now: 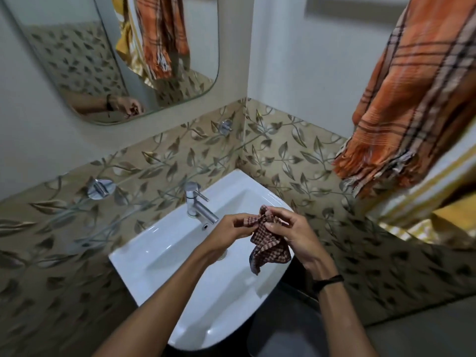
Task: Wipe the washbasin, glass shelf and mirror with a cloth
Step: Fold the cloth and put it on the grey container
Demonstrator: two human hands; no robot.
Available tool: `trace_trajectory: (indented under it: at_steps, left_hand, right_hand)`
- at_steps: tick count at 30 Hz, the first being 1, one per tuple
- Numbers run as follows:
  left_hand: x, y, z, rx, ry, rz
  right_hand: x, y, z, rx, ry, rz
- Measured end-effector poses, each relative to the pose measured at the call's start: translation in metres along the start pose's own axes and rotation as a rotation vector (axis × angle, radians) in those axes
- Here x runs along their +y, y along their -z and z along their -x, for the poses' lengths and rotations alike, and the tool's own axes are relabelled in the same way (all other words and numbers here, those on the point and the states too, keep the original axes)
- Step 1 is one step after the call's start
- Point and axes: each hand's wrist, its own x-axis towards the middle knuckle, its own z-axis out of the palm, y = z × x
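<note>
Item 1, cloth (268, 243): small brown check, bunched, held in the air above the right half of the washbasin (164, 256), centre right of frame; its lower corner hangs free, touching nothing that I can make out

Item 2, left hand (231, 230): fingers curled, pinching the cloth's upper edge; knuckles just beside the tap (199, 206) spout

Item 3, right hand (296, 235): fingertips gripping the same gathered top from the other side; black band (328, 280) on the wrist

Item 4, mirror (85, 52): upper left of frame, not touched

Item 5, glass shelf: too faint to place with certainty; two chrome fittings (100, 188) show on the tiled wall

Item 6, orange towel (417, 99): hangs at upper right, near the right arm

Risks, judged:
- cloth is wadded, so little flat face would meet the surface; smears likely unless it is opened out
- light two-point pinch; a slip would drop it into the bowl
- the left hand could strike the tap on a sweep
- a reach toward the mirror could drag the arm through the towel
</note>
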Motion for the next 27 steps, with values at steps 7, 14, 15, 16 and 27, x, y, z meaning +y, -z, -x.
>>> trace_trajectory:
  at_steps: [7, 14, 15, 16, 27]
  left_hand:
    - [-0.012, -0.015, 0.014, 0.086, -0.010, -0.039]
    - [-0.009, -0.024, 0.043, 0.098, 0.011, 0.050]
    - [-0.009, -0.025, 0.050, 0.085, 0.031, 0.052]
    - [-0.010, -0.025, 0.058, 0.073, 0.051, 0.057]
    - [-0.025, -0.047, 0.132, 0.126, 0.116, 0.194]
  right_hand:
    - [0.011, 0.021, 0.020, 0.025, -0.039, 0.114]
    - [0.006, 0.024, 0.065, 0.083, -0.168, 0.132]
    - [0.004, 0.021, 0.073, 0.106, -0.148, 0.144]
    - [0.002, 0.018, 0.081, 0.128, -0.126, 0.158]
    - [0.042, 0.049, 0.168, 0.537, -0.113, -0.135]
